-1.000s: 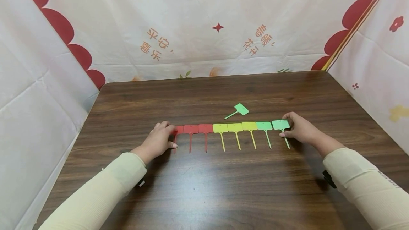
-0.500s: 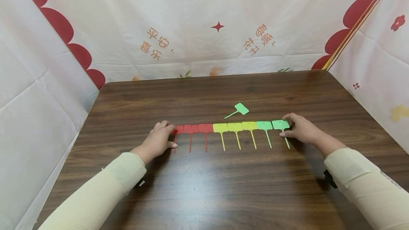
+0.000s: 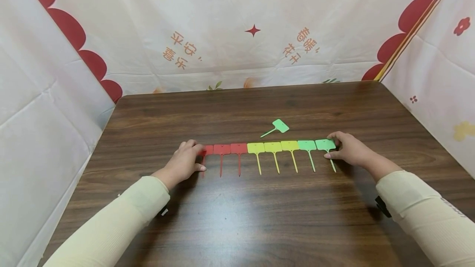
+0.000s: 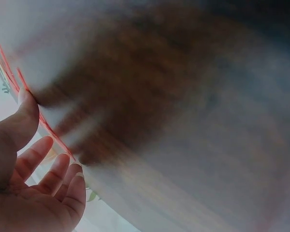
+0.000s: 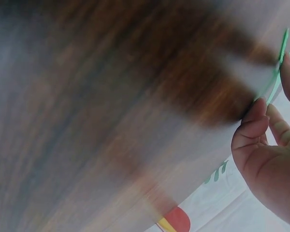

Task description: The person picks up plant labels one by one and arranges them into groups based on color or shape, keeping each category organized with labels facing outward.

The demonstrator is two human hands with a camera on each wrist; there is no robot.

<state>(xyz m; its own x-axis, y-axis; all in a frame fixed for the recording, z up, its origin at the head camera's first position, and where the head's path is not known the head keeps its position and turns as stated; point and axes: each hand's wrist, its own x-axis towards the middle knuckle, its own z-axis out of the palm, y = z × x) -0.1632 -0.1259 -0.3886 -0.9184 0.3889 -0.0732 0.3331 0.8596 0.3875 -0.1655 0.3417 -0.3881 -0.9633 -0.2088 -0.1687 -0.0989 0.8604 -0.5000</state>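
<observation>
A row of T-shaped plant labels lies on the table in the head view: red labels (image 3: 222,150) at the left, yellow labels (image 3: 272,148) in the middle, two green labels (image 3: 306,146) at the right. Their heads sit edge to edge, stems toward me. My left hand (image 3: 182,163) rests its fingertips on the outermost red label, partly covering it, thumb beside its stem. At the other end my right hand (image 3: 349,148) holds the outermost green label (image 3: 325,144) between fingers and thumb. Behind the row lies another green label (image 3: 280,126), slanted and apart from both hands.
The brown wood-grain table (image 3: 222,217) reaches back to a white printed cloth (image 3: 222,32). More cloth hangs along the left and right sides. Dark shadows lie under both hands in the wrist views.
The outermost green label has slid slightly left with my right hand, and its small gap to the neighbouring green label has closed. My left hand has stayed in place.
</observation>
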